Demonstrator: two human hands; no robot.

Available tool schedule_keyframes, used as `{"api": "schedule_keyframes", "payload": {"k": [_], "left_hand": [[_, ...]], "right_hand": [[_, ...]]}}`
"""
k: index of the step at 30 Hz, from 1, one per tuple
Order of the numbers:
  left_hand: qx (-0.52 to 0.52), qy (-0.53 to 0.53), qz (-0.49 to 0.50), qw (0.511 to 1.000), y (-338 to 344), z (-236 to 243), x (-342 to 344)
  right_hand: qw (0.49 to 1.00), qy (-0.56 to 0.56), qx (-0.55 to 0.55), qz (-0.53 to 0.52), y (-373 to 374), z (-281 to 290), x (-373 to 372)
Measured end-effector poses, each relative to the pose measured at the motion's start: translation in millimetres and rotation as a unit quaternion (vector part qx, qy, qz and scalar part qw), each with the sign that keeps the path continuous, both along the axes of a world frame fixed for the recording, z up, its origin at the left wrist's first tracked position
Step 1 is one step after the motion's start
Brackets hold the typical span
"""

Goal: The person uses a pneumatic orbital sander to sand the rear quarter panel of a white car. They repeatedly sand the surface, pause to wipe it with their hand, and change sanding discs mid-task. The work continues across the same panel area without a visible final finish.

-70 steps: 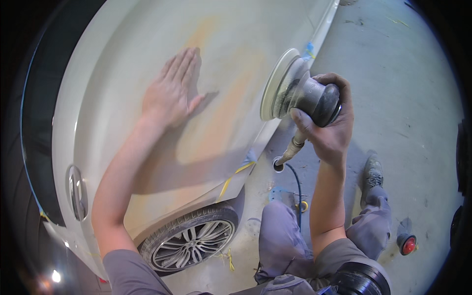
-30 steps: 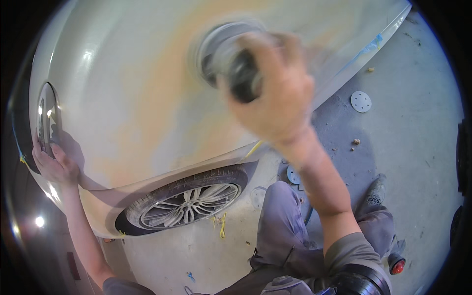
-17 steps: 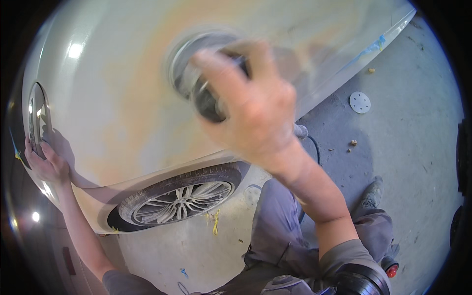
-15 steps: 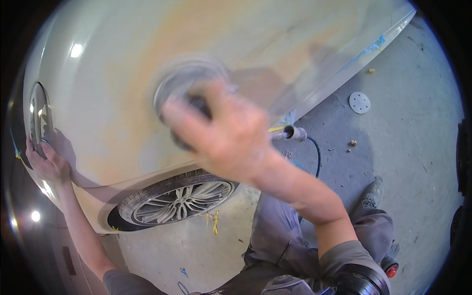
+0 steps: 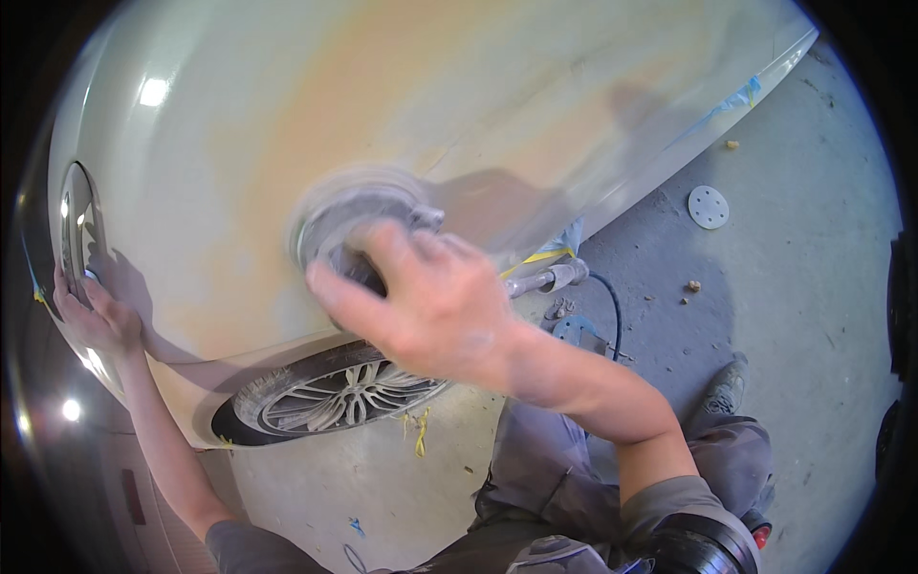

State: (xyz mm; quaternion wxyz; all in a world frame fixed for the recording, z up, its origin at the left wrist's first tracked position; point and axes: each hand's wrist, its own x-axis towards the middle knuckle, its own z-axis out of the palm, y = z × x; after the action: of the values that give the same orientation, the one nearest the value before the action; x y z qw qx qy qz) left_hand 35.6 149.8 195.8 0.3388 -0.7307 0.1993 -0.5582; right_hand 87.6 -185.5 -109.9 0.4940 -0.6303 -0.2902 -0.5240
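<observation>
My right hand (image 5: 430, 301) wraps over the top of a round orbital sander (image 5: 368, 206), whose blurred pad lies on the car's body panel (image 5: 220, 249) above the wheel arch. Pale grey and tan-orange sanded patches show on that panel. The sander's underside is hidden against the surface. At the far left, my left hand (image 5: 103, 320) rests flat on the bodywork just below the car's lamp (image 5: 78, 225), fingers apart and holding nothing.
Below the panel sits a dusty spoked wheel (image 5: 354, 394). A dark hose (image 5: 612, 306) with a metal fitting (image 5: 545, 279) trails behind the sander. On the concrete floor lie a perforated sanding disc (image 5: 709, 207) and small crumbs. Blue tape (image 5: 741, 96) clings to the panel's edge.
My right hand and the sander have shifted slightly down the panel, toward the wheel. The hose fitting has swung lower and to the left. My left hand stays on the bodywork.
</observation>
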Motion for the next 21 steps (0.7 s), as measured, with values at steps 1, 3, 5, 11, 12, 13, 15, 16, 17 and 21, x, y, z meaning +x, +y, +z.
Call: {"api": "schedule_keyframes", "payload": {"k": [1, 3, 5, 11, 12, 13, 15, 16, 17, 21], "left_hand": [[-0.016, 0.022, -0.024, 0.999, -0.3, -0.7, 0.6], [-0.019, 0.027, -0.031, 0.999, -1.4, -2.4, 0.3], [-0.023, 0.009, -0.009, 1.0, -2.5, -3.3, -0.8], [0.0, 0.003, 0.005, 1.0, 0.1, 0.7, -2.7], [-0.002, 0.002, 0.007, 1.0, 1.7, 1.1, -2.3], [0.0, 0.006, 0.005, 1.0, 3.3, 1.2, -2.2], [-0.009, -0.001, 0.008, 1.0, 5.3, 2.2, -2.6], [-0.016, -0.004, 0.014, 1.0, 6.2, 1.8, -2.8], [-0.003, -0.001, 0.01, 1.0, 6.1, 3.3, -3.2], [0.026, 0.003, 0.028, 0.999, 5.5, 6.1, -4.1]], "right_hand": [[0.998, 0.056, 0.007, 0.006, 1.1, 0.0, -0.3], [0.995, 0.096, 0.025, 0.003, -0.5, -0.5, 1.5], [0.994, 0.112, -0.006, -0.009, -2.3, 1.6, 1.8], [0.997, 0.073, 0.013, 0.013, -9.6, 2.6, 4.7], [0.992, 0.119, 0.029, 0.013, -9.9, -0.4, 6.2], [0.988, 0.154, 0.033, 0.004, -9.8, -3.8, 6.1], [0.996, 0.086, 0.012, 0.01, -5.2, -9.0, 3.6], [0.997, 0.08, -0.012, 0.011, -1.8, -10.0, -0.2], [0.999, 0.043, -0.031, 0.003, 1.2, -11.0, -2.6], [0.997, 0.057, 0.034, 0.03, -12.4, -13.0, 8.6]]}}
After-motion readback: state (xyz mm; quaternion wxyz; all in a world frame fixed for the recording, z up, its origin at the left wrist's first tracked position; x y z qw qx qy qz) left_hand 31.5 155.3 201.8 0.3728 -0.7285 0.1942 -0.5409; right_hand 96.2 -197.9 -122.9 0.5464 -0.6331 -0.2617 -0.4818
